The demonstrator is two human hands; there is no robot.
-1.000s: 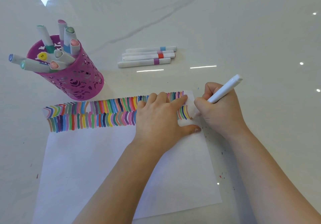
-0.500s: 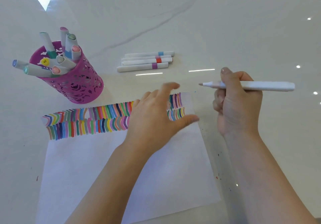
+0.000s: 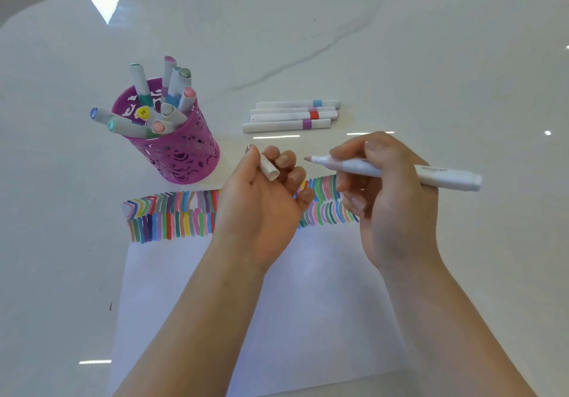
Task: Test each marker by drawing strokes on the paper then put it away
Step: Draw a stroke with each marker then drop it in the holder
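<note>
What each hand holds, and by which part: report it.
Left hand pinches the marker cap near its closed end. Right hand grips the uncapped marker around mid-barrel, tip pointing left.

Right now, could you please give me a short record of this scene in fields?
left hand: holds a white cap
right hand: grips an uncapped marker, tip towards the cap, apart from it
paper: coloured strokes along its far edge
purple holder: upright, markers standing in it
loose markers: four capped, lying side by side beyond the paper
</note>
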